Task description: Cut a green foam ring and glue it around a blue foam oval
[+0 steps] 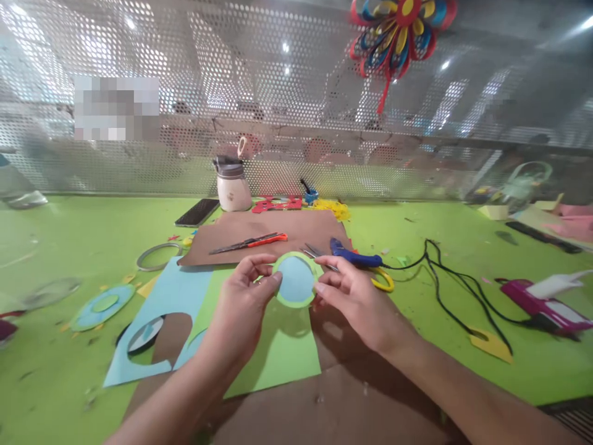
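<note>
Between my two hands is a paper disc point(296, 279) with a light blue centre and a green rim. My left hand point(248, 296) pinches its left edge between thumb and fingers. At the right edge, my right hand point(354, 296) grips the rim with its fingertips. Beneath lies a light green paper sheet point(282, 364). A light blue sheet point(171, 290) with a round cut-out lies to the left. Just beyond my right hand, yellow-handled scissors point(383, 281) are partly hidden by it. A blue glue gun point(354, 254) rests nearby.
Brown paper point(296, 228) covers the middle, bearing an orange-handled tool point(273, 238). Black cords point(438, 290) run right toward a magenta and white device point(542, 306). A jar point(233, 188), phone point(197, 212), tape roll point(160, 256) and paper flower point(104, 306) lie around; a perforated panel point(287, 123) stands behind.
</note>
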{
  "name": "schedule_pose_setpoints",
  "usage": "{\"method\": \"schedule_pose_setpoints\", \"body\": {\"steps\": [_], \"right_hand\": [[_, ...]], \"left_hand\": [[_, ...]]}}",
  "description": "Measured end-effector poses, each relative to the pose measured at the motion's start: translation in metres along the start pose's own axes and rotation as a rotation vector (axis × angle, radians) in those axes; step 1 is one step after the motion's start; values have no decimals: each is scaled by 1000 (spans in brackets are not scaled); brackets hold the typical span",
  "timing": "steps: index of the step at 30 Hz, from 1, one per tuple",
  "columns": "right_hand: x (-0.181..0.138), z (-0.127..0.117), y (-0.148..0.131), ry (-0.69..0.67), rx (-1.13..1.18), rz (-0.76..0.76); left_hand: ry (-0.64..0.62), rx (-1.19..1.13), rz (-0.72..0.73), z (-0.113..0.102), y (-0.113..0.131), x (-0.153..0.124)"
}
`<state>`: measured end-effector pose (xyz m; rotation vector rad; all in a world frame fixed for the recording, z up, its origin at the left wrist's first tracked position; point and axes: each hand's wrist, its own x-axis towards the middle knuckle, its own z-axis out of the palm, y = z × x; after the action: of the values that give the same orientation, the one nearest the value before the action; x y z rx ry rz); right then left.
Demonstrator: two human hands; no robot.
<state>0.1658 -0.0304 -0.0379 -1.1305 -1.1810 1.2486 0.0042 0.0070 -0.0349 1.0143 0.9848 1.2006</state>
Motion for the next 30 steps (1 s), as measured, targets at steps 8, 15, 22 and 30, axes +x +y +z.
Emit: {"method": "schedule_pose_setpoints", "body": {"steps": [8, 15, 22, 30], "right_hand": [[2, 2, 9, -4, 134, -14], [2, 3, 9, 1, 124, -8], [3, 1, 13, -14, 100, -22], [1, 2, 14, -5, 100, -26]], "left_hand": [[33, -28, -35, 3, 1, 1], [10, -53, -42, 0, -3, 3], [12, -63, -42, 0, -4, 2], [16, -106, -54, 1, -3, 2]]}}
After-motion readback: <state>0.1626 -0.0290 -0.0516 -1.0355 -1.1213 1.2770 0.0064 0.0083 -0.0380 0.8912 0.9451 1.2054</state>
